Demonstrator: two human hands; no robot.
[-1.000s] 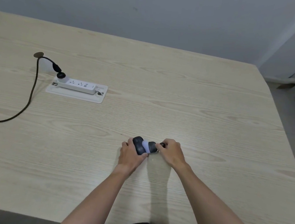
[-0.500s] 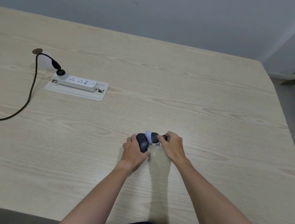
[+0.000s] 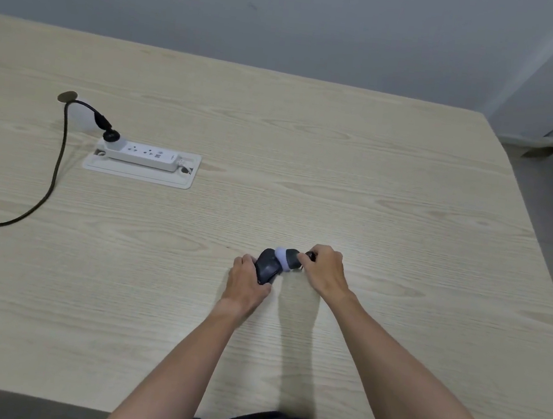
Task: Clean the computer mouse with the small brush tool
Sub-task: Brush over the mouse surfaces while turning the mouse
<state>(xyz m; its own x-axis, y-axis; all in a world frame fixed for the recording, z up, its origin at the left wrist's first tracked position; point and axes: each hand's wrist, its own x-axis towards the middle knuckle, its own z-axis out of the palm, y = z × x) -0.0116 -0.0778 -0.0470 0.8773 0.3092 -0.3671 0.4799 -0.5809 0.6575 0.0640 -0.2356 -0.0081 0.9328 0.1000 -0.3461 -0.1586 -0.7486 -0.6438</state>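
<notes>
A white power strip [image 3: 141, 155] lies far left of the mouse [image 3: 267, 265] on the table [image 3: 374, 186]. Left hand [image 3: 246, 283] fingers clasp the mouse; right hand [image 3: 325, 269] fingers pinch the small brush tool [image 3: 287, 259], its pale head touching the mouse's right side.

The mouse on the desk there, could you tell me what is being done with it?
A person is cleaning it. The left hand steadies the dark computer mouse on the wooden table, while the right hand holds a small brush tool, its pale head pressed against the mouse. A white power strip lies apart, further left.
</notes>
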